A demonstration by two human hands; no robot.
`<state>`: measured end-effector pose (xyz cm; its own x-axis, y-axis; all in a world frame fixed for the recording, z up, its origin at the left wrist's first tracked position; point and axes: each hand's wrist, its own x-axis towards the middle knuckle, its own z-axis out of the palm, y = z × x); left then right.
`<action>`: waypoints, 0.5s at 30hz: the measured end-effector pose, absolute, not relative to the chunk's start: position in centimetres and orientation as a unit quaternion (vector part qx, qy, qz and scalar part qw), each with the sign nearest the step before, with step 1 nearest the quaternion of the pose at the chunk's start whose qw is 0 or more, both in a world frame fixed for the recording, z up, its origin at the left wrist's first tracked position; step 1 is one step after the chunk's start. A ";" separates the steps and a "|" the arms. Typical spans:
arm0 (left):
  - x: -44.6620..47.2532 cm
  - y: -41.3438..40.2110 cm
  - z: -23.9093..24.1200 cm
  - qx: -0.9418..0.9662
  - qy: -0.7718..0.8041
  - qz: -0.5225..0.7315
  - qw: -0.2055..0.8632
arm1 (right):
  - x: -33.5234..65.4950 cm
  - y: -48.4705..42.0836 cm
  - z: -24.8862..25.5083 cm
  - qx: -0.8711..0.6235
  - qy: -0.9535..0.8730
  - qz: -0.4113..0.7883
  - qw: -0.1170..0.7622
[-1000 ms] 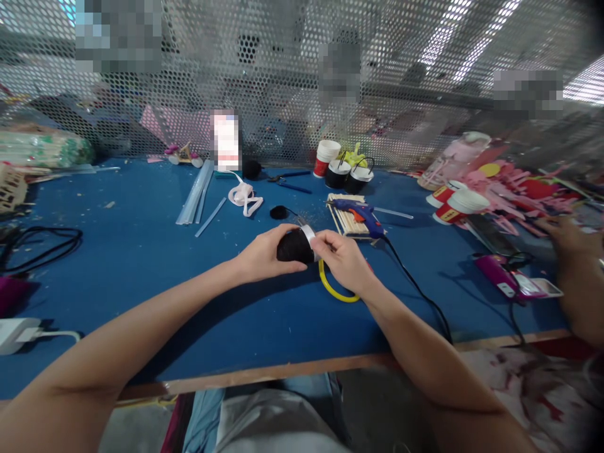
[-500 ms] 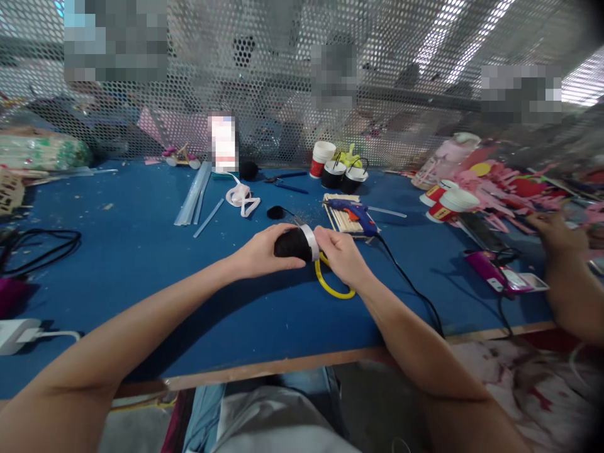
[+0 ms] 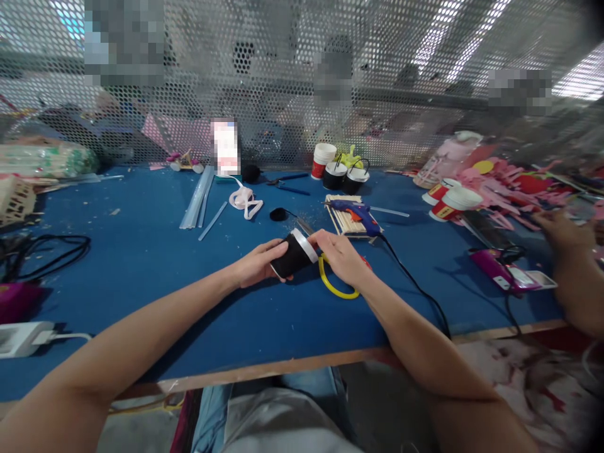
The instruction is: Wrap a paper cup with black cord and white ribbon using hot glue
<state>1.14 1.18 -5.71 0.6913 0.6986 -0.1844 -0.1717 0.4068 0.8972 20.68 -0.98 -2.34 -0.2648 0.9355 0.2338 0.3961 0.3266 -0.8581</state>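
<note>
My left hand [image 3: 258,263] is wrapped round a black-covered cup [image 3: 292,257] with a white ribbon band at its rim. The cup is tilted, with its banded end facing up and right. My right hand [image 3: 340,253] has curled fingers pinching at the cup's rim, touching the white band [image 3: 304,245]. Under the right hand lie scissors with large yellow handles [image 3: 337,290]; their blades point away, beyond the cup. A small black disc [image 3: 278,214] rests on the table just past the cup.
Behind stand small black pails [image 3: 334,176] and stacked paper cups [image 3: 323,160]. A blue glue gun [image 3: 352,211] lies on wooden sticks, its cord running to the front edge. White ribbon [image 3: 245,200], glue sticks [image 3: 195,200] and pliers [image 3: 287,182] lie farther back. A co-worker's hand [image 3: 566,236] is at right.
The cup has been turned in my left hand so its banded rim tips upward, showing more black side. My right fingers have shifted along the rim. The view has moved slightly.
</note>
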 end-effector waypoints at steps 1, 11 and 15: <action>1.1 1.2 -5.9 0.462 0.281 0.285 0.791 | 20.6 -1.0 -2.4 -0.468 -0.719 0.343 0.382; 1.4 0.9 -6.4 0.509 0.304 0.317 0.740 | 20.3 -1.5 -2.6 -0.461 -0.747 0.316 0.361; 1.5 0.6 -6.6 0.561 0.338 0.329 0.680 | 20.3 -1.5 -2.6 -0.452 -0.742 0.334 0.365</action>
<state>1.48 0.61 -6.65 0.5546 0.8272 -0.0905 -0.0694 0.1544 0.9856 20.29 -1.54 -2.58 -0.3243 0.9153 0.2389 0.4274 0.3670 -0.8262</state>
